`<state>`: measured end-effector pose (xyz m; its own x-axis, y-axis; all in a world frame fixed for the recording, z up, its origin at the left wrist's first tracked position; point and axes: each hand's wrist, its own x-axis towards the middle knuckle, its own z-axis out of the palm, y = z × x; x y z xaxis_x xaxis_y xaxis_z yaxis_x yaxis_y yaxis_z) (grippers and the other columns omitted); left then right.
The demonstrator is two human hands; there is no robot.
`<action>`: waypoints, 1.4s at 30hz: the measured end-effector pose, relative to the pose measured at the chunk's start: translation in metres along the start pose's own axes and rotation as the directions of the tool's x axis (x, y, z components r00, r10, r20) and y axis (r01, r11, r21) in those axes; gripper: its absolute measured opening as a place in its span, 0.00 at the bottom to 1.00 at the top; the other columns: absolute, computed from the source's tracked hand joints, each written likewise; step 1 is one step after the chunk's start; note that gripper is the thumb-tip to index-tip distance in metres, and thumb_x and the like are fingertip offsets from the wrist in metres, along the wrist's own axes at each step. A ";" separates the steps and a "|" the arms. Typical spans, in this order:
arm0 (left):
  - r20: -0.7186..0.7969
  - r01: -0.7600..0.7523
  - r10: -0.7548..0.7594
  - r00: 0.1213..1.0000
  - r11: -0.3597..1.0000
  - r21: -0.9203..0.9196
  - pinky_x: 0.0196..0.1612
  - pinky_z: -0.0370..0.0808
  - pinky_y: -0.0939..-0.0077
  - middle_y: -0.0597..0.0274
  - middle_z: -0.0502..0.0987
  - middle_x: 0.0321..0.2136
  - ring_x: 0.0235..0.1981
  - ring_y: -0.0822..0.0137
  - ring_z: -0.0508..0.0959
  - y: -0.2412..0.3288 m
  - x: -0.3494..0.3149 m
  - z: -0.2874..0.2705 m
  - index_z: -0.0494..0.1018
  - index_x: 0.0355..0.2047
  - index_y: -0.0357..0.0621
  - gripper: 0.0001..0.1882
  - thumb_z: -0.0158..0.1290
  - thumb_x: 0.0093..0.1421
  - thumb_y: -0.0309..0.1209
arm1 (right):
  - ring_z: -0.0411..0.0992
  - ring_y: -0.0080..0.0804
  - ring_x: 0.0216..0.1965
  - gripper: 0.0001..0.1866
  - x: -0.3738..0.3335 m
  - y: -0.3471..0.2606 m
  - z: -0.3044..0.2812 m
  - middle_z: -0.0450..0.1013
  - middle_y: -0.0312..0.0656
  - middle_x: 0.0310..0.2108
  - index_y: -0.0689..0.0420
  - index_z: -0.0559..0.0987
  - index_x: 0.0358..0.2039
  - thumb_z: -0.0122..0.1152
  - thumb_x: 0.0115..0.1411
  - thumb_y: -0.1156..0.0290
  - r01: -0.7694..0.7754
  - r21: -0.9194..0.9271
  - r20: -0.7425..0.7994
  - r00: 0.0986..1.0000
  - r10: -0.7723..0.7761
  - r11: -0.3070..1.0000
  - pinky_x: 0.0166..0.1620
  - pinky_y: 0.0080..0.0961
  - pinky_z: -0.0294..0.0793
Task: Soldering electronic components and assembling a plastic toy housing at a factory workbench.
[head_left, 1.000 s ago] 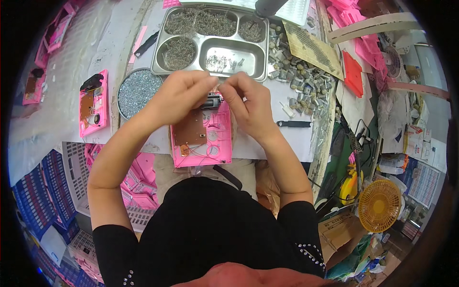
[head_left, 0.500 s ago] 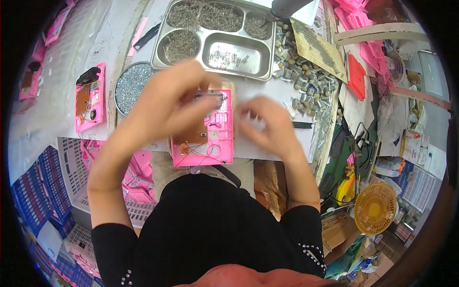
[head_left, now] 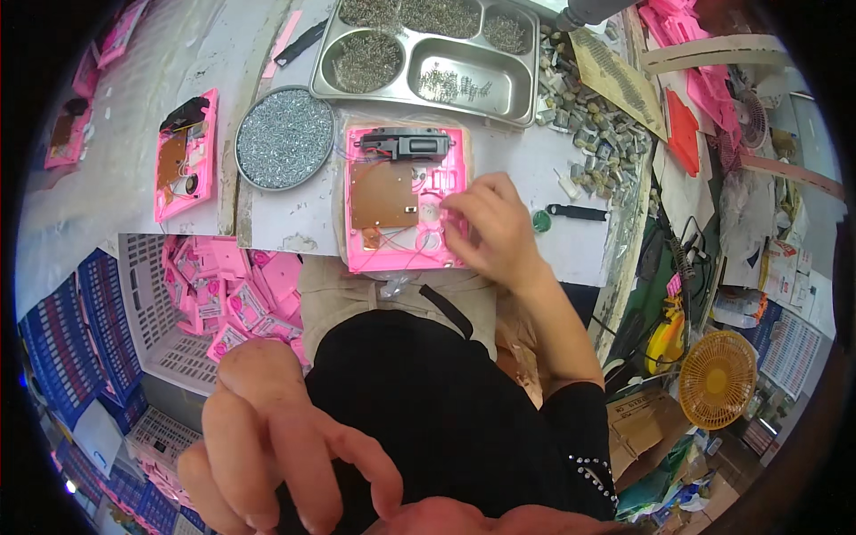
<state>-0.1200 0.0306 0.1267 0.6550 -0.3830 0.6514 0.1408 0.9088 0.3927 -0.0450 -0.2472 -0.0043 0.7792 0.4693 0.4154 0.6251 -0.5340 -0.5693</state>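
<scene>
Near the frame's centre, the pink case [head_left: 360, 260] lies uncovered, brown board [head_left: 379, 198] and black box [head_left: 406, 145] apparently seated; the right hand [head_left: 496, 230] narrows at its edge, hold unclear; left hand [head_left: 281, 437], lower left, spread wide.

No wording or number can be read. The cardboard box [head_left: 644, 424], below and right of the bench [head_left: 575, 250], bears dark print along its side, too small to make out. Well off the bench's right edge, the white cartons [head_left: 792, 283] show red marks that blur into patches. Past the bench's lower left corner, blue packs [head_left: 73, 343] carry rows of small pale and reddish marks; whether these are letters or pictures cannot be told.
</scene>
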 end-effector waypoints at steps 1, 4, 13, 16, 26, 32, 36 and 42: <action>0.076 -0.012 0.013 0.997 1.000 -0.006 0.48 0.82 0.33 0.60 0.58 0.51 0.49 0.61 0.74 -0.001 0.006 -0.009 0.69 0.41 0.44 0.17 0.65 0.57 0.17 | 0.71 0.45 0.38 0.17 0.005 0.002 0.000 0.75 0.39 0.33 0.56 0.81 0.38 0.70 0.45 0.78 0.007 -0.007 0.009 1.000 -0.007 1.000 0.42 0.37 0.74; 0.068 -0.003 0.004 0.998 1.000 -0.021 0.48 0.82 0.32 0.61 0.59 0.51 0.49 0.62 0.74 0.001 0.002 -0.008 0.68 0.41 0.44 0.17 0.64 0.58 0.17 | 0.71 0.44 0.38 0.17 0.013 0.003 0.004 0.75 0.39 0.33 0.56 0.80 0.38 0.69 0.44 0.79 0.024 -0.038 0.016 1.000 -0.024 0.999 0.42 0.37 0.74; -0.251 -0.065 0.039 0.967 0.993 -0.096 0.48 0.79 0.40 0.59 0.69 0.42 0.41 0.55 0.76 -0.005 -0.002 0.006 0.73 0.33 0.45 0.08 0.61 0.62 0.20 | 0.71 0.44 0.39 0.16 -0.002 0.003 0.013 0.75 0.38 0.33 0.54 0.81 0.37 0.69 0.45 0.78 -0.003 0.006 0.015 1.000 0.003 1.000 0.43 0.38 0.74; -0.373 0.098 0.046 0.927 0.929 0.358 0.45 0.77 0.49 0.56 0.74 0.37 0.37 0.53 0.76 -0.011 -0.004 -0.015 0.75 0.35 0.45 0.05 0.62 0.62 0.25 | 0.72 0.45 0.40 0.16 0.006 0.005 0.008 0.75 0.37 0.32 0.53 0.81 0.37 0.70 0.46 0.76 -0.021 -0.027 0.065 0.998 0.022 0.999 0.44 0.39 0.73; -0.732 0.615 -0.210 0.648 -0.423 0.666 0.33 0.74 0.61 0.53 0.79 0.30 0.29 0.51 0.80 -0.036 -0.089 -0.087 0.79 0.36 0.38 0.10 0.65 0.60 0.31 | 0.74 0.41 0.44 0.19 -0.008 -0.043 0.016 0.77 0.34 0.36 0.52 0.83 0.40 0.76 0.44 0.73 0.022 -0.044 0.114 0.993 -0.017 0.999 0.47 0.40 0.72; -0.702 0.675 -0.146 0.697 -0.196 0.711 0.29 0.74 0.62 0.55 0.79 0.24 0.25 0.52 0.79 -0.042 -0.078 -0.071 0.80 0.33 0.38 0.10 0.64 0.62 0.33 | 0.75 0.40 0.41 0.15 -0.007 -0.061 0.043 0.80 0.35 0.37 0.54 0.83 0.38 0.75 0.48 0.77 0.038 0.098 0.016 0.999 -0.039 0.995 0.46 0.39 0.73; -0.695 0.633 -0.231 0.681 -0.290 0.717 0.25 0.73 0.63 0.58 0.77 0.20 0.21 0.56 0.79 -0.052 -0.075 -0.071 0.81 0.34 0.39 0.12 0.65 0.61 0.36 | 0.77 0.40 0.39 0.14 -0.008 -0.059 0.040 0.81 0.37 0.37 0.56 0.82 0.37 0.74 0.49 0.79 0.014 0.201 -0.035 0.999 -0.007 0.979 0.46 0.38 0.74; -0.683 0.667 -0.151 0.715 -0.146 0.731 0.23 0.71 0.67 0.59 0.75 0.17 0.18 0.59 0.76 -0.067 -0.082 -0.077 0.79 0.32 0.38 0.10 0.64 0.63 0.33 | 0.77 0.43 0.38 0.13 -0.022 -0.033 0.009 0.81 0.39 0.34 0.57 0.82 0.38 0.73 0.50 0.79 -0.095 0.075 -0.095 0.990 0.102 0.993 0.43 0.38 0.75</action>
<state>-0.1263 0.0143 -0.0031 0.9538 -0.2983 -0.0370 -0.1261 -0.5090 0.8515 -0.0833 -0.2332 -0.0012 0.8397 0.3438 0.4203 0.5429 -0.5223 -0.6576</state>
